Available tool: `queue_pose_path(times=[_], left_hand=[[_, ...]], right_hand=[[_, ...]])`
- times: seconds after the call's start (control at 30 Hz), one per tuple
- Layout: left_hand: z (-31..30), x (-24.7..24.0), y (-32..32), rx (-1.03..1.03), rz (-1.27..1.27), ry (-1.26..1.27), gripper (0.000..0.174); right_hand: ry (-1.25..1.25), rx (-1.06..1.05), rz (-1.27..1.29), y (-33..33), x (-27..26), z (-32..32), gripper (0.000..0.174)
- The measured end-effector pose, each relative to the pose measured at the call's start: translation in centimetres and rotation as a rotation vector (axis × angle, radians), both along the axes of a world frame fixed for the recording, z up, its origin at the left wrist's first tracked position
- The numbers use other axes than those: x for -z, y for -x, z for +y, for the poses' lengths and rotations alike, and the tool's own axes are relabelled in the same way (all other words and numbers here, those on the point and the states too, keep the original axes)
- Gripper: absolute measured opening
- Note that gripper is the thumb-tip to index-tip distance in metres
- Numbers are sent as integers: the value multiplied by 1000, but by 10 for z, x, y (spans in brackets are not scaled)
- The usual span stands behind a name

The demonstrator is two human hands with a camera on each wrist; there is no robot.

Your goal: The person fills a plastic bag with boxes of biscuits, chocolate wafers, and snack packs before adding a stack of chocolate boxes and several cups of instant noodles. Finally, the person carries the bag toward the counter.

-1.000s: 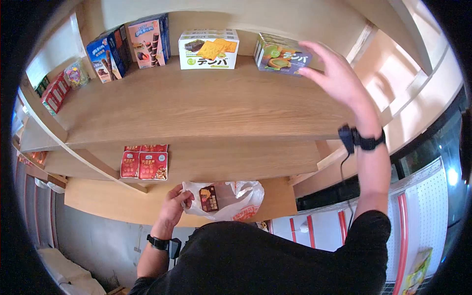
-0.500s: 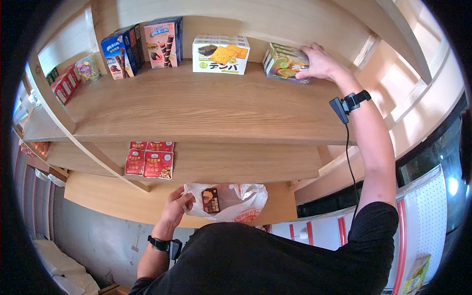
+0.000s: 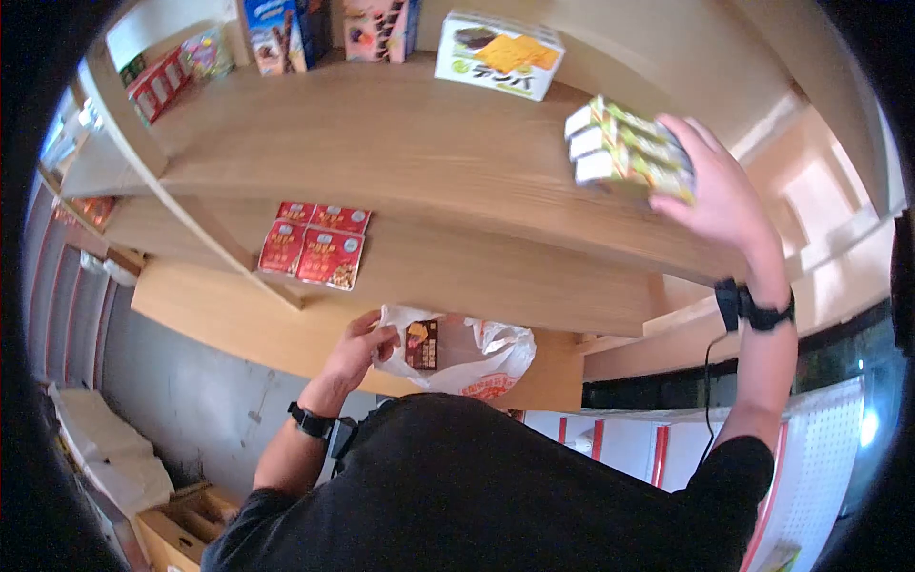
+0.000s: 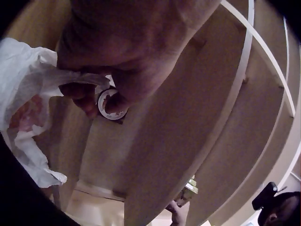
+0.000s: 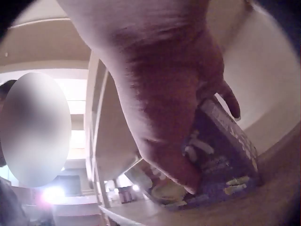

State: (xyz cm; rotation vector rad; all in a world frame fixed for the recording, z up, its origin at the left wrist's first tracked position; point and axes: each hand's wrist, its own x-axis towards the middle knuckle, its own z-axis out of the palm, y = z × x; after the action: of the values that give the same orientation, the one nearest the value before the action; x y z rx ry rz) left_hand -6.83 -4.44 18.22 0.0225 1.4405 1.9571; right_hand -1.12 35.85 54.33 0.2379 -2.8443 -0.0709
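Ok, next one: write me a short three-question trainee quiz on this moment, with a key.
1. True or false: the left hand holds the white plastic bag.
2. What does the right hand grip?
3. Where is the dark brown snack box?
A) on the upper shelf
B) inside the white plastic bag
C) in the right hand

Key: 1. True. 2. The green snack boxes. 3. B.

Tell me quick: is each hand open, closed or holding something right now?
Left hand: closed, holding the edge of the white plastic bag.
Right hand: closed, gripping the green snack boxes between thumb and fingers.
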Motion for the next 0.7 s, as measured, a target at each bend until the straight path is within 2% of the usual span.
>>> queue_pose_path(times=[0.1,0.2,0.3,0.37,0.5,0.6,0.67,0.7], left_hand=[[5,-10,-2,2,13,36,34],[5,-5,0,5,16,26,34],[6,-7,2,3,29,67,36],[4,-3,2,12,8,64,38],[4,-1,-2,-40,1,67,39],[5,-9,-6,-87,-22,84,39],[4,-12,-6,-59,-27,71,39],[2,-10,-6,-50,-20,78,38]], right_hand=[[23,-78,51,-39,4,-29,75],[-58,-97,187,-70,19,-51,70],[56,-180,230,-104,46,-81,70],[296,-328,207,-107,80,-75,72],[861,-284,-293,-83,157,-93,85],[1062,-209,-608,-50,267,-99,92],[1033,-121,-830,-23,329,-100,96],[1059,-131,-852,-15,363,-99,96]])
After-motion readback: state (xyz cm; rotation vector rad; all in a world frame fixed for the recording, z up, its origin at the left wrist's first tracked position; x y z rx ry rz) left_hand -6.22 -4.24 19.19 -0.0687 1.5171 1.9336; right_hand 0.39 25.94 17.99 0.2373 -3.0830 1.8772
